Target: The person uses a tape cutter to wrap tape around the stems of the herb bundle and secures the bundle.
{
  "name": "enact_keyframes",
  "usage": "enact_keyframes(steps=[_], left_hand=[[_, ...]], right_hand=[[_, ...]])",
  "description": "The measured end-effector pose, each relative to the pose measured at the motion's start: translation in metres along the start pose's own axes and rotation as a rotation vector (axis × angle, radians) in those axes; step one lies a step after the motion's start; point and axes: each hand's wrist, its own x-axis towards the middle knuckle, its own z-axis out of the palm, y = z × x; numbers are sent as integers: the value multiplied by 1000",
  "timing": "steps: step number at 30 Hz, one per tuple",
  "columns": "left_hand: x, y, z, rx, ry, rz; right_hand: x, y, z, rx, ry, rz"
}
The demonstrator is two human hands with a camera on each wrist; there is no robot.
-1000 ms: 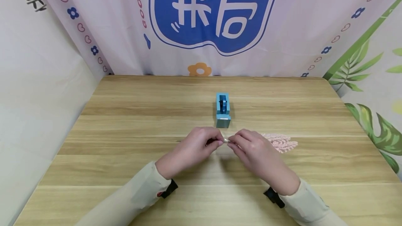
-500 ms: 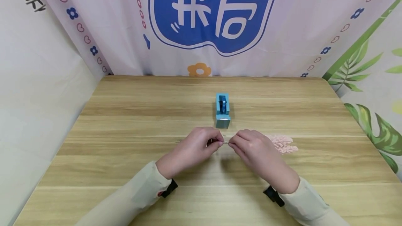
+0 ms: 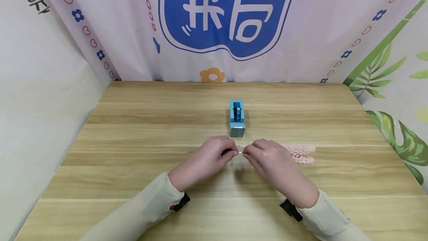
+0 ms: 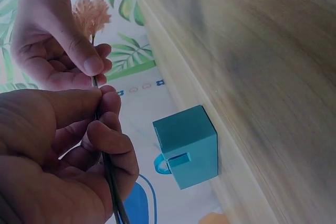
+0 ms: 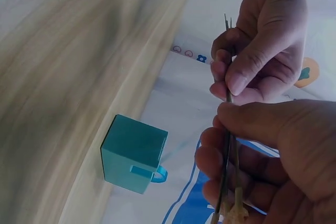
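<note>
Pink flower sprigs (image 3: 302, 154) stick out to the right beyond my right hand (image 3: 275, 164) in the head view. Their thin dark stems (image 5: 226, 166) run through both hands. My left hand (image 3: 205, 161) pinches the stems between thumb and fingers toward their cut ends. Close beside it, my right hand pinches them nearer the blooms. Between the fingertips a short, shiny stretch of stem shows; whether something is wrapped round it I cannot tell. The left wrist view shows the fluffy pink heads (image 4: 92, 14) past the right hand.
A blue tape dispenser (image 3: 237, 130) with a roll in it stands on the wooden table (image 3: 150, 122), just beyond the hands. A printed curtain (image 3: 133, 47) hangs behind the far edge. Each wrist wears a black strap (image 3: 291, 210).
The pink flower heads have turned and shifted a little, their outline spreading, then narrowing. Both hands keep nearly the same place and their pinch on the stems. The tape dispenser stays put.
</note>
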Motion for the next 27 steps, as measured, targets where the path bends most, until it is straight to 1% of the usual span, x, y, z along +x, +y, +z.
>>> enact_keyframes(steps=[2, 12, 18, 23, 27], left_hand=[[0, 0, 1, 4, 18, 9], [0, 2, 2, -17, 34, -40], [0, 0, 4, -36, 41, -48], [0, -3, 5, -27, 46, -31], [0, -2, 5, -14, 67, -6]], right_hand=[[0, 0, -1, 4, -4, 0], [0, 1, -1, -1, 1, 7], [1, 4, 4, 5, 34, -11], [0, 7, 7, 17, 45, -16], [0, 6, 7, 34, 14, 19]])
